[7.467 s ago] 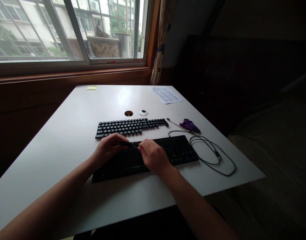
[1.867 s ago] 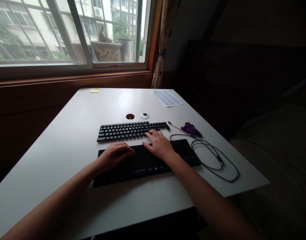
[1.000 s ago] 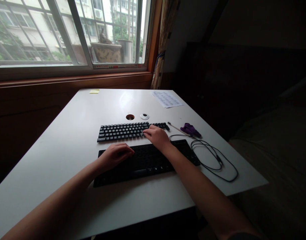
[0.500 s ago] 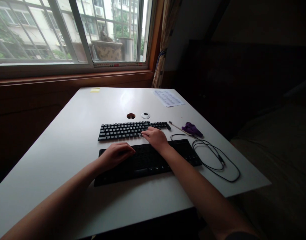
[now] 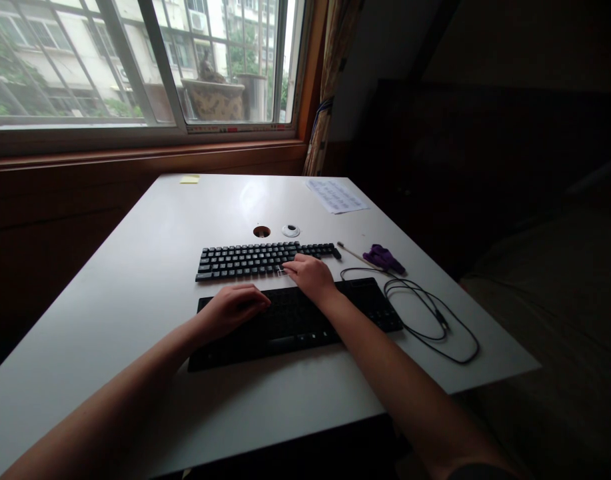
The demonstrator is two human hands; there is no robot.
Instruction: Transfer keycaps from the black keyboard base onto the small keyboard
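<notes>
A black keyboard base [image 5: 280, 337] lies across the near part of the white desk, its main key area looking bare and dark. Just beyond it, loose black keycaps [image 5: 240, 260] are laid out in keyboard rows. My right hand [image 5: 312, 277] reaches over the base to the front row of keycaps, its fingertips pinched together by a small white-outlined piece [image 5: 281, 271]; whatever is between them is too small to make out. Over the left part of the base rests my left hand [image 5: 235, 308], fingers curled and together. Its palm side is hidden.
A black cable [image 5: 465, 360] loops on the right side of the desk [image 5: 110, 300]. Behind it lie a purple cloth [image 5: 382, 257] and a thin brush-like stick [image 5: 355, 255]. Farther back are a cable hole [image 5: 262, 232], its round cover [image 5: 290, 231], printed papers [image 5: 336, 196] and yellow notes [image 5: 190, 179].
</notes>
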